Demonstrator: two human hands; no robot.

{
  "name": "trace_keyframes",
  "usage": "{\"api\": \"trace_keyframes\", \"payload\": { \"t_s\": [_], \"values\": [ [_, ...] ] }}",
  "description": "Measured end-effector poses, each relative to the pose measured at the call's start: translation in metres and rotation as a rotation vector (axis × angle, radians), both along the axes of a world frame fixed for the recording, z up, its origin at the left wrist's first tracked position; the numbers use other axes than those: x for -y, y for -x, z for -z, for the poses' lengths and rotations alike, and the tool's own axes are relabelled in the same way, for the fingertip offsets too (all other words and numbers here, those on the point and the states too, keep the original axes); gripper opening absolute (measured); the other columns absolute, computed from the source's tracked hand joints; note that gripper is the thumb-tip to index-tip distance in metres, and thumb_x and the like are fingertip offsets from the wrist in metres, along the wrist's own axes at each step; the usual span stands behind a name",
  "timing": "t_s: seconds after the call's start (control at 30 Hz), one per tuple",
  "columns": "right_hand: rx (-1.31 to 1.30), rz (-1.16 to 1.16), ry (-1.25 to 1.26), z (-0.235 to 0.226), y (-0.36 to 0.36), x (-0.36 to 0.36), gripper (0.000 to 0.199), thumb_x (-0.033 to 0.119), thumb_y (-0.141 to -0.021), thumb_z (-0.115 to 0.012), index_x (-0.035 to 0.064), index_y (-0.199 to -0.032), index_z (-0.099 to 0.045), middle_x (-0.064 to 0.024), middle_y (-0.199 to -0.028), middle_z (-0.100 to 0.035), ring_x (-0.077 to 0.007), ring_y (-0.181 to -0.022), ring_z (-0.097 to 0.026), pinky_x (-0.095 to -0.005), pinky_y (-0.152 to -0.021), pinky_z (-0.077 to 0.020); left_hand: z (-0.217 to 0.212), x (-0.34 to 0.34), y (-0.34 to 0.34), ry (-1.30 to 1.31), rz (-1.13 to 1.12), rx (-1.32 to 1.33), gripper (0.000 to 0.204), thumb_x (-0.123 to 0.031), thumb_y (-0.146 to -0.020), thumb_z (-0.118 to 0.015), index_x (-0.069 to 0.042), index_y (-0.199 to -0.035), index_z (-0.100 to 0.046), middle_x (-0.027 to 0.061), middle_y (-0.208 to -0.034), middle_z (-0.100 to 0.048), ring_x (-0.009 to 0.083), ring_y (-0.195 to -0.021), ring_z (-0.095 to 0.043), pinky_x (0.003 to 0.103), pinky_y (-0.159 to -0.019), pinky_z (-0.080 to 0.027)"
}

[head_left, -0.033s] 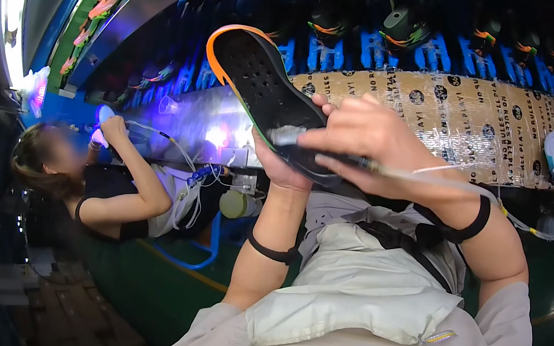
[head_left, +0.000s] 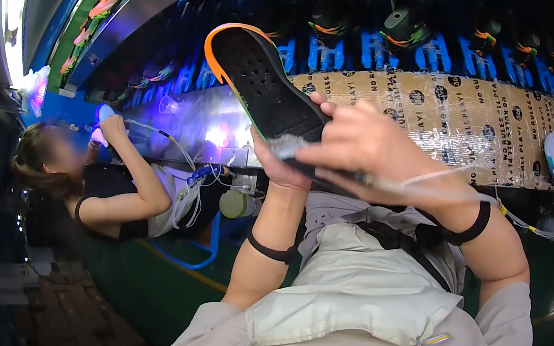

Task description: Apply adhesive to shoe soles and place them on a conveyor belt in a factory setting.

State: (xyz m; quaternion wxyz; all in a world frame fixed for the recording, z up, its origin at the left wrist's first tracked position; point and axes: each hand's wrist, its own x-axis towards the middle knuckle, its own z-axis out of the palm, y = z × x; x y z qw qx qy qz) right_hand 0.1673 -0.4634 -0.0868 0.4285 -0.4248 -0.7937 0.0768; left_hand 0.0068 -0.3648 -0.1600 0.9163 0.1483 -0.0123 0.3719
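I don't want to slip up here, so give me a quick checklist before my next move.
1. Sole supported: ok, the left hand holds the black sole from beneath.
2. Right hand at the sole: ok, over its near end.
3. Tool in the right hand: cannot tell, too blurred.
4. Pale tubing clear of the right forearm: not ok, it crosses in front.
5. Co-worker clear of the sole: ok, off to the left.

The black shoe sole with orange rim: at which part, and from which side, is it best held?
Probably by the curved orange rim at the far end of the sole, pinched from the far left. That end juts out free, while the left hand supports the near part, where the right hand holds a whitish-tipped tool.
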Motion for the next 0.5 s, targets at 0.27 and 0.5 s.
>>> {"api": "trace_keyframes", "payload": {
  "t_s": [0.27,0.5],
  "values": [
    [-0.173,-0.072,0.113,-0.013,-0.003,0.006,0.026,0.012,-0.085,-0.08,0.0118,-0.111,-0.078,-0.0053,-0.078,-0.065,-0.0244,-0.079,-0.061,-0.0393,-0.08,-0.0452,-0.011,-0.013,0.001,-0.101,-0.019,0.047,0.077,-0.072,-0.094,-0.048,-0.011,-0.141,-0.055,0.0185,-0.127,-0.056,0.0351,-0.12,-0.056,0.056,-0.099,-0.055],
    [-0.25,-0.087,0.272,-0.027,-0.013,0.014,0.028,0.017,-0.086,-0.081,0.0121,-0.113,-0.077,-0.004,-0.087,-0.068,-0.0232,-0.084,-0.061,-0.0376,-0.079,-0.043,-0.034,-0.037,0.01,-0.266,0.076,0.018,0.073,-0.063,-0.091,-0.064,-0.011,-0.141,-0.056,0.0158,-0.132,-0.053,0.0318,-0.121,-0.054,0.055,-0.103,-0.05]
  ]
}}
